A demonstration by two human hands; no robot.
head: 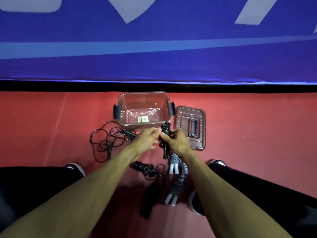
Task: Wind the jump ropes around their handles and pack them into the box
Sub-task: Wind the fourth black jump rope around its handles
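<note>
Red matte flooring (51, 134) forms the work surface, bounded at the far side by a black strip and a blue padded wall with pale markings. Against that strip a clear rectangular plastic box with dark side latches (144, 100) is placed, open at the top, holding only small paper tags. Its brown ribbed lid (183, 127) lies flat just beside it on the right.

A black jump rope wound into a tight bundle around its handles (165, 134) is held above the floor, just short of the box's near right corner. The bundle's long axis runs roughly from near to far, its upper end pointing towards the box. The right hand (178, 141) is curled round the middle of the bundle and carries it. The left hand (148, 139) is placed against the bundle's left side, fingertips pinching at the rope; what exactly is pinched cannot be told.

Winding of this rope is judged nearly complete. The box lies directly ahead of both hands, the right hand being nearer its opening, so a short forward carry is required.

Still to be handled: a loose black rope in tangled loops (104, 141) on the left, a coiled black bundle (143, 167), and two grey bundles with pale handle ends (174, 163) (176, 188) between the feet.
</note>
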